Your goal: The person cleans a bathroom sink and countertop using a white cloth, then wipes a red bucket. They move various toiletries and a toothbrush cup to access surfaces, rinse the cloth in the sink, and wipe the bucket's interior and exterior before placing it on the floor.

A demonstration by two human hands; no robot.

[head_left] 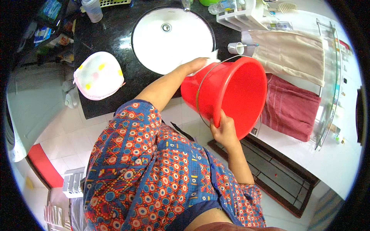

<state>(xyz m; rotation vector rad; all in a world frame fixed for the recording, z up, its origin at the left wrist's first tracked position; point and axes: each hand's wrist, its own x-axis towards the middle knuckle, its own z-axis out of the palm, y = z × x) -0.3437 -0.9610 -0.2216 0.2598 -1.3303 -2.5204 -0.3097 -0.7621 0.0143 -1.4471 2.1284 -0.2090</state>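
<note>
A red plastic bucket (246,98) is held tilted on its side, its mouth turned to the right and its thin wire handle (199,90) hanging around the outside. My right hand (225,133) grips the near edge of its rim, thumb on the inside. At the bucket's far outer wall, close to the base, my left hand (197,66) holds a white cloth (210,58) against the red surface. Most of the left fingers are hidden behind the cloth and bucket. The bucket is beside the front right of a white round sink (144,50).
A black countertop (119,42) surrounds the sink. On it are a white zipped pouch (98,75), a clear cup (92,10) and a white mug with a toothbrush (236,48). Beige (289,54) and maroon (291,107) towels hang at right. A dark-framed panel (273,169) is below.
</note>
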